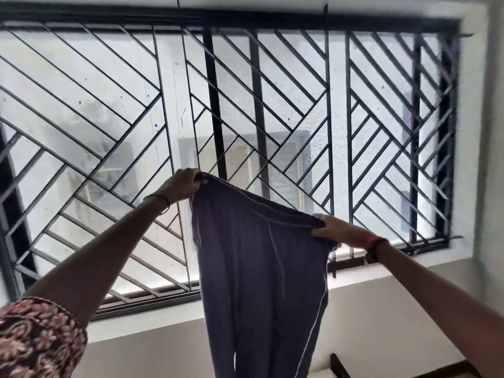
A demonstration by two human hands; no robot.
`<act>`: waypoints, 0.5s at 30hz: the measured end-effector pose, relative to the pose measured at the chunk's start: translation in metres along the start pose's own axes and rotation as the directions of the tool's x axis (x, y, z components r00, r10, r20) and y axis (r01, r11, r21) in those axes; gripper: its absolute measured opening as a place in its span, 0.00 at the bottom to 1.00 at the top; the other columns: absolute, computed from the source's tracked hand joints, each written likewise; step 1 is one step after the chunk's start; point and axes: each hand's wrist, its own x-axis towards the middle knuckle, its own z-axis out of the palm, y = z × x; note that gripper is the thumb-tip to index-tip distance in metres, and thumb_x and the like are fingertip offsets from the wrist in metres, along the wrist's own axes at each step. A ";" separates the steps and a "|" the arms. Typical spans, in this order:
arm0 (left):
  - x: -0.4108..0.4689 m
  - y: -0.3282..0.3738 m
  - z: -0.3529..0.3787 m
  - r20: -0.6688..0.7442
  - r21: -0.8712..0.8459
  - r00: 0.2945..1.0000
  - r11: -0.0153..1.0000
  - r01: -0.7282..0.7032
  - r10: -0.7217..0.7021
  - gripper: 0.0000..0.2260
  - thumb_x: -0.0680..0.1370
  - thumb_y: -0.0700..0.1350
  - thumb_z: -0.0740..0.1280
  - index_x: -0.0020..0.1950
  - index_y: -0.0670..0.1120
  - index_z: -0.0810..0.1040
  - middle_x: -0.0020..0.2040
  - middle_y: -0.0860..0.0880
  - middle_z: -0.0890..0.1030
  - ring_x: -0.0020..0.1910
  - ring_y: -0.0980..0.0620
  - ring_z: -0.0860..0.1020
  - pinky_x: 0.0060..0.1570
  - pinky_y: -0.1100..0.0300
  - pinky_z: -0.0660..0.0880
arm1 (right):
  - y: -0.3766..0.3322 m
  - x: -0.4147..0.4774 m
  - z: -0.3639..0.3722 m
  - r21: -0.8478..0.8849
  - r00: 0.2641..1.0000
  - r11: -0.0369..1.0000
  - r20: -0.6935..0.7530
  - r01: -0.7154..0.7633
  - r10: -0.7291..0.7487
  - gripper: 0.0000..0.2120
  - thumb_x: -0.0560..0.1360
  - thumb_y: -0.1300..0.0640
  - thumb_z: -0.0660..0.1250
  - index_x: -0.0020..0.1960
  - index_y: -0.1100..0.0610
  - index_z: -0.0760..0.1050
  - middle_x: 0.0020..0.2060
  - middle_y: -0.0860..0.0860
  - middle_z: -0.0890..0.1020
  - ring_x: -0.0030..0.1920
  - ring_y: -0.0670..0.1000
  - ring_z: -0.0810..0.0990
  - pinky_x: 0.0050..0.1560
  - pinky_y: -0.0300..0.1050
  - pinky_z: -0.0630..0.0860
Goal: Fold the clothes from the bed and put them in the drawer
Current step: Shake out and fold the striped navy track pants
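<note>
domestic room: wide window point(109, 91) with black diagonal-bar grille point(328, 105) (insect mesh too), plain white wall point(381, 309), purple trousers point(259, 268) aloft.

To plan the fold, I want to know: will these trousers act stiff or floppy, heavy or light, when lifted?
Probably floppy: the trousers sag between the left hand and right hand and hang in soft folds. Likely light: mere pinches at their top hold them up.
</note>
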 end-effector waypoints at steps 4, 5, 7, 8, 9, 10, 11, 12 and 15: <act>-0.011 -0.013 0.008 0.071 -0.054 0.997 0.998 0.018 -0.014 0.07 0.78 0.38 0.65 0.51 0.33 0.76 0.48 0.35 0.80 0.50 0.40 0.77 0.39 0.61 0.60 | -0.028 -0.014 -0.021 -0.060 0.954 0.998 0.299 -0.013 0.030 0.25 0.67 0.58 0.74 0.61 0.59 0.69 0.32 0.43 0.81 0.29 0.41 0.77 0.24 0.34 0.68; -0.014 -0.015 0.011 0.079 -0.063 0.997 0.998 0.021 -0.016 0.07 0.78 0.37 0.64 0.51 0.33 0.76 0.48 0.35 0.79 0.50 0.40 0.77 0.39 0.61 0.60 | -0.034 -0.015 -0.026 -0.032 0.937 0.999 0.347 -0.020 0.030 0.27 0.67 0.58 0.73 0.63 0.60 0.67 0.32 0.43 0.81 0.29 0.41 0.77 0.24 0.33 0.69; -0.017 -0.020 0.016 0.082 -0.093 0.997 0.996 0.008 -0.001 0.06 0.78 0.36 0.63 0.53 0.36 0.75 0.48 0.36 0.79 0.50 0.40 0.77 0.40 0.60 0.62 | -0.042 -0.014 -0.034 0.027 0.915 0.999 0.402 -0.044 0.030 0.30 0.65 0.59 0.73 0.64 0.60 0.66 0.35 0.45 0.82 0.31 0.42 0.79 0.26 0.33 0.72; -0.019 -0.021 0.018 0.084 -0.105 0.996 0.994 -0.009 0.018 0.08 0.77 0.35 0.62 0.55 0.38 0.74 0.48 0.37 0.80 0.49 0.41 0.77 0.41 0.60 0.64 | -0.043 -0.014 -0.039 0.032 0.908 0.998 0.417 -0.053 0.035 0.31 0.64 0.60 0.73 0.64 0.60 0.67 0.37 0.46 0.83 0.33 0.43 0.80 0.27 0.34 0.73; -0.020 -0.023 0.020 0.095 -0.123 0.995 0.992 -0.031 0.042 0.09 0.77 0.34 0.61 0.57 0.41 0.74 0.47 0.39 0.80 0.47 0.43 0.77 0.41 0.59 0.65 | -0.044 -0.013 -0.043 0.018 0.906 0.998 0.421 -0.060 0.047 0.30 0.64 0.62 0.73 0.64 0.60 0.67 0.39 0.47 0.83 0.36 0.45 0.81 0.28 0.35 0.75; -0.021 -0.024 0.021 0.119 -0.145 0.991 0.988 -0.051 0.069 0.12 0.77 0.33 0.60 0.58 0.44 0.73 0.45 0.40 0.79 0.43 0.45 0.76 0.39 0.59 0.66 | -0.044 -0.012 -0.048 -0.009 0.908 0.998 0.414 -0.063 0.061 0.29 0.65 0.64 0.73 0.63 0.60 0.69 0.42 0.48 0.84 0.39 0.47 0.82 0.31 0.37 0.77; -0.022 -0.025 0.022 0.147 -0.172 0.983 0.982 -0.084 0.109 0.15 0.77 0.32 0.59 0.58 0.48 0.72 0.43 0.40 0.79 0.40 0.47 0.74 0.37 0.58 0.68 | -0.043 -0.011 -0.053 -0.033 0.916 0.997 0.396 -0.064 0.072 0.28 0.65 0.66 0.73 0.63 0.61 0.70 0.44 0.50 0.84 0.42 0.49 0.83 0.33 0.39 0.79; -0.022 -0.027 0.022 0.179 -0.199 0.972 0.973 -0.117 0.153 0.19 0.76 0.31 0.57 0.59 0.52 0.71 0.44 0.40 0.80 0.38 0.50 0.73 0.36 0.60 0.69 | -0.041 -0.009 -0.058 -0.042 0.928 0.997 0.365 -0.068 0.079 0.26 0.64 0.66 0.73 0.61 0.62 0.71 0.44 0.52 0.84 0.44 0.50 0.83 0.35 0.41 0.80; -0.027 -0.026 0.024 0.213 -0.284 0.935 0.934 -0.217 0.282 0.30 0.74 0.29 0.54 0.57 0.66 0.73 0.47 0.50 0.80 0.44 0.55 0.75 0.44 0.66 0.72 | -0.034 -0.005 -0.071 -0.020 0.965 0.996 0.246 -0.092 0.094 0.24 0.64 0.64 0.73 0.58 0.66 0.71 0.43 0.55 0.84 0.42 0.51 0.83 0.38 0.41 0.80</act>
